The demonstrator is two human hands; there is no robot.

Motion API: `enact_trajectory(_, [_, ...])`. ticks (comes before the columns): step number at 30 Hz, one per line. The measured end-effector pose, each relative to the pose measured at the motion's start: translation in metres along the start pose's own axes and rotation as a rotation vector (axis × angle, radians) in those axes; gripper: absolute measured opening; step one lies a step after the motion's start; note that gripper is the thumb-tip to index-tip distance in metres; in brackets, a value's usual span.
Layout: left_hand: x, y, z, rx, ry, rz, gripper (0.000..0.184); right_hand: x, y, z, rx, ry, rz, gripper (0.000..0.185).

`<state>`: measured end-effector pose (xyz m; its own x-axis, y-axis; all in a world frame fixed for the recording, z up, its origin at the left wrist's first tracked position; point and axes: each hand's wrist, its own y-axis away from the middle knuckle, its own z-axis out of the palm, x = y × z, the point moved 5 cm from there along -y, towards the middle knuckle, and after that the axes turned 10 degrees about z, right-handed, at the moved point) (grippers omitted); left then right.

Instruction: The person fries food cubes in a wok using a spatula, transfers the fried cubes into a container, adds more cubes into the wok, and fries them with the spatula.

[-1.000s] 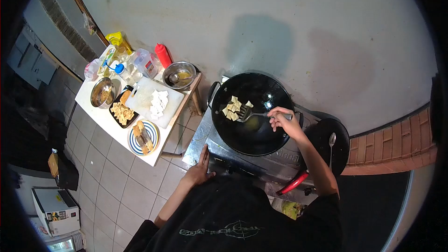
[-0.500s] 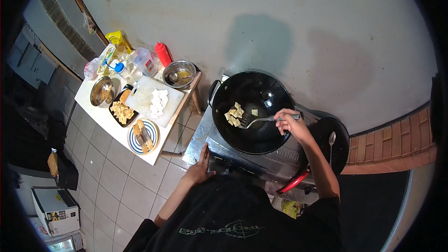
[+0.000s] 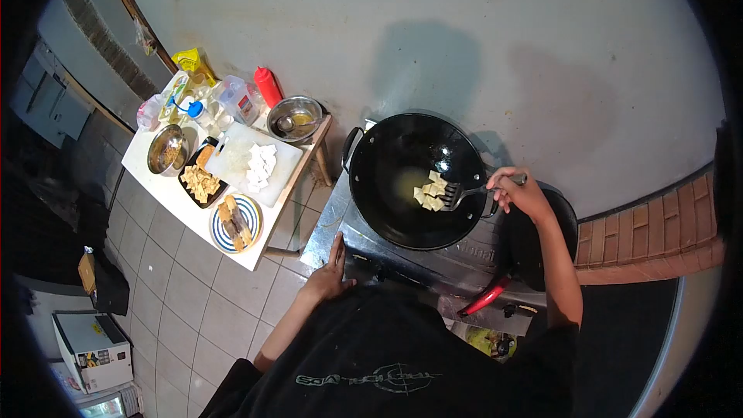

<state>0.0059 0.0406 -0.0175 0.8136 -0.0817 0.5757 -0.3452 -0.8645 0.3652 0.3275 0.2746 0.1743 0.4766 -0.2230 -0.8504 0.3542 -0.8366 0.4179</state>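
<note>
My right hand (image 3: 517, 192) is wrapped round the handle of a metal slotted spatula (image 3: 455, 197) at the right side of a black wok (image 3: 387, 224). The slotted head touches a small heap of pale yellow, square-cut pieces of food (image 3: 430, 191) in the wok. A little oil shows in the bottom beside them. My left hand (image 3: 330, 277) rests on the front left edge of the steel stove (image 3: 329, 224), fingers stretched out and holding nothing.
A red-handled black pan (image 3: 486, 296) sits to the right. On the left table, a cutting board (image 3: 232, 156) bears white pieces, near a striped plate (image 3: 251, 236), a black tray of fried pieces (image 3: 201, 184), metal bowls (image 3: 296, 118) and a red squeeze bottle (image 3: 268, 87). A wall rises behind.
My right hand has moved right and slightly up with the spatula. The food pieces have shifted from the wok's left side towards its right and are gathered together. My left hand stays in place.
</note>
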Motion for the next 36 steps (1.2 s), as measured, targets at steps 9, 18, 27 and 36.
enact_trajectory(9, [0.006, 0.002, -0.006, 0.008, -0.001, -0.006, 0.099, -0.038, -0.013, 0.006, -0.01, 0.461, 0.102, 0.023])
enact_trajectory(18, [0.002, 0.001, 0.0, 0.022, 0.026, -0.001, 0.098, -0.007, -0.06, 0.029, -0.217, 0.276, -0.025, 0.023])
enact_trajectory(27, [0.003, -0.001, 0.002, -0.012, 0.042, -0.022, 0.098, 0.03, -0.058, 0.07, -0.2, -0.152, -0.122, 0.022])
enact_trajectory(36, [-0.003, -0.001, 0.007, 0.007, 0.015, 0.003, 0.1, 0.039, -0.057, 0.079, -0.178, -0.402, -0.064, 0.024])
